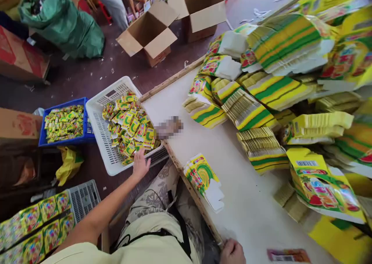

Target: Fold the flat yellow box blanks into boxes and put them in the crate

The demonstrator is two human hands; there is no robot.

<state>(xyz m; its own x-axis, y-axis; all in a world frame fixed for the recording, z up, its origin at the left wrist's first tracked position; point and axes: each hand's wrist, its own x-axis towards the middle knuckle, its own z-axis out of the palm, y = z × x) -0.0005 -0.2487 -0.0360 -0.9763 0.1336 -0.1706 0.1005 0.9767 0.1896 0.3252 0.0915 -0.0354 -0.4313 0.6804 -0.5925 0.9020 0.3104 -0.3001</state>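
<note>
My left hand [141, 165] is at the near rim of a white plastic basket [109, 161], its fingers apart and reaching toward the small yellow-green packets [132, 126] heaped inside. Nothing shows in its grasp. At the bottom, my right hand [232, 252] rests by the wooden edge of the white table [247, 202], fingers curled; whatever they might hold is hidden. A small stack of flat yellow printed cartons [203, 175] lies on the table between the two hands.
Bundles of folded cartons [250, 109] cover the table's far right. Beyond the table stand open cardboard boxes [151, 31] and a green sack [61, 24]. A blue crate [64, 122] of packets and trays of filled boxes [37, 225] are at left. Another person's leg [109, 4] shows at the top.
</note>
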